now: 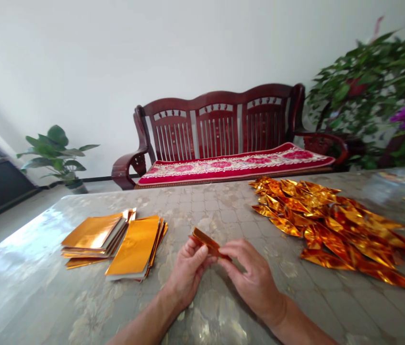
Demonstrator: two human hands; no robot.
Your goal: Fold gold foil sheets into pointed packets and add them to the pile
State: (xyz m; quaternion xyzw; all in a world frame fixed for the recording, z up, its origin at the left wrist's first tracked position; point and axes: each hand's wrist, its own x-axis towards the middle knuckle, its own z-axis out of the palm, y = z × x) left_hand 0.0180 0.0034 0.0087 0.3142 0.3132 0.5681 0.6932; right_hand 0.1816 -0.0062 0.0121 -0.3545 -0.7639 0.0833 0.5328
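Observation:
A narrow folded piece of gold foil paper [205, 238] is held above the table between both hands. My left hand [190, 268] pinches its left part, with the thumb on top. At its right end, my right hand [252, 275] grips it between thumb and fingers. To the left lie two stacks of flat gold foil sheets, one stack [92, 232] beside the other stack [135, 247]. On the right spreads a heap of folded, pointed gold foil pieces [326, 225], shiny and boat-like in shape.
The table [202, 316] has a patterned grey cover. Clear plastic wrapping [396, 184] lies at its far right. Behind the table stands a dark red wooden bench [216, 124] with a red floral cushion [224, 165]. Potted plants [56, 153] flank the bench.

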